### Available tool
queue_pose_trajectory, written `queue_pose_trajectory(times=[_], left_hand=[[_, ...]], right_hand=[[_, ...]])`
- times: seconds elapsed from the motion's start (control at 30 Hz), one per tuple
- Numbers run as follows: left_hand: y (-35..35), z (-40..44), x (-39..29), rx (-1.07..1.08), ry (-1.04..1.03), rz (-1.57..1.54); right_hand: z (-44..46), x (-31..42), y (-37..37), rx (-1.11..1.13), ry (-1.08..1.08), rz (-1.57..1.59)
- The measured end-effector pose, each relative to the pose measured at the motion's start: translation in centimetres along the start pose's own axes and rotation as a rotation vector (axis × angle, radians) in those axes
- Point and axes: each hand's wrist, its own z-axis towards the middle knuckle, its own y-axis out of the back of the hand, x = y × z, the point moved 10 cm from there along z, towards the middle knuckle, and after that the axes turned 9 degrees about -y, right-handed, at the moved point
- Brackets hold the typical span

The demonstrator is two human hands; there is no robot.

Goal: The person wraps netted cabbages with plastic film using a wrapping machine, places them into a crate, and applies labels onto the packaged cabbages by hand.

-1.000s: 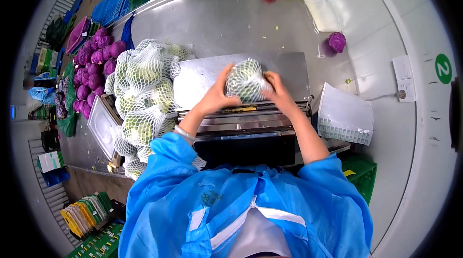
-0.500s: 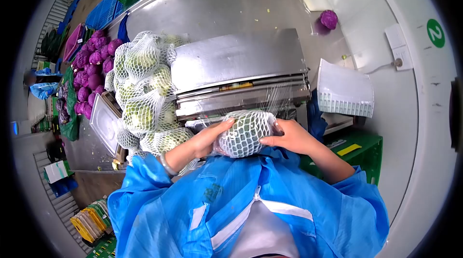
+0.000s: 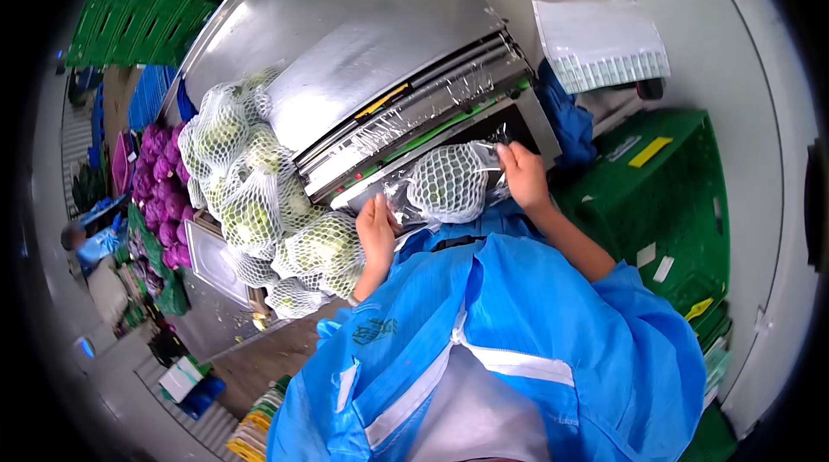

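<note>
A cabbage in a white foam net [image 3: 447, 184] sits in front of me, at the front edge of a steel film wrapper [image 3: 432, 117], with clear plastic film stretched out on both sides of it. My left hand [image 3: 377, 233] pinches the film on the cabbage's left side. On the opposite side, my right hand [image 3: 524, 175] grips the film between thumb and fingers. Neither hand touches the cabbage itself. Part of the wrapper's dark plate [image 3: 492, 129] shows behind the cabbage. Left of the wrapper, several more netted cabbages [image 3: 250, 177] are piled up.
Purple cabbages [image 3: 164, 186] lie in a heap at far left, near a clear-lidded tray [image 3: 216, 259]. Green crates stand at right [image 3: 648, 194] and far upper left [image 3: 138, 26]. A white sheet [image 3: 600, 43] lies beyond the wrapper's right end. A person in blue [image 3: 99, 242] is at far left.
My hands have moved off the cabbage's sides and now hold the film out to the left and right. The view has turned and shifted, showing more of the right-hand crate.
</note>
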Motion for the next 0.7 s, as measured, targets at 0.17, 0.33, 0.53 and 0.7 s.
queue_pose_trajectory(times=[0.17, 0.33, 0.53, 0.7], left_hand=[[-2.5, 2.1, -2.9, -0.022, -0.626, 1.043], [-9.0, 4.4, -3.7, 0.152, -0.698, 1.036], [-9.0, -4.3, -13.4, 0.43, -0.761, -0.015], [-12.1, -6.9, -16.1, 0.591, -0.594, -0.098]], right_hand=[[0.4, -0.7, -1.4, -0.19, 0.31, -0.537], [-0.1, 1.7, -3.7, -0.194, 0.422, -0.323], [-10.4, -1.9, -7.8, 0.546, 0.17, 0.351], [-16.1, 8.6, 0.0, 0.666, 0.338, 0.704]])
